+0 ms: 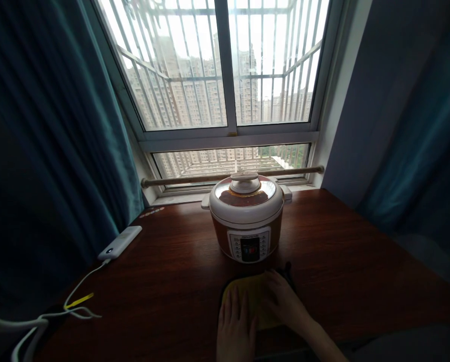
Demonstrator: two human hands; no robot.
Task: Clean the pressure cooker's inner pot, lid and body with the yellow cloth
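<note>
A yellow cloth [255, 291] with a dark edge lies on the brown wooden table, close to its front edge. My left hand [235, 322] rests flat on the cloth's left part, fingers stretched out. On the right part is my right hand [285, 301], its fingers apart and reaching toward the cloth's far edge. Just beyond the cloth stands an electric pressure cooker [247, 216] with a white lid, a brown body and a control panel facing me. Its lid is on. A small dark loop [287, 269] sticks out at the cloth's far right corner.
A white power strip [119, 242] lies at the table's left, its cable [83, 279] running toward the near left. Beside the cable is a yellow strip [79, 300]. A barred window [230, 136] rises behind the table [164, 281], with a blue curtain [107, 151] at the left.
</note>
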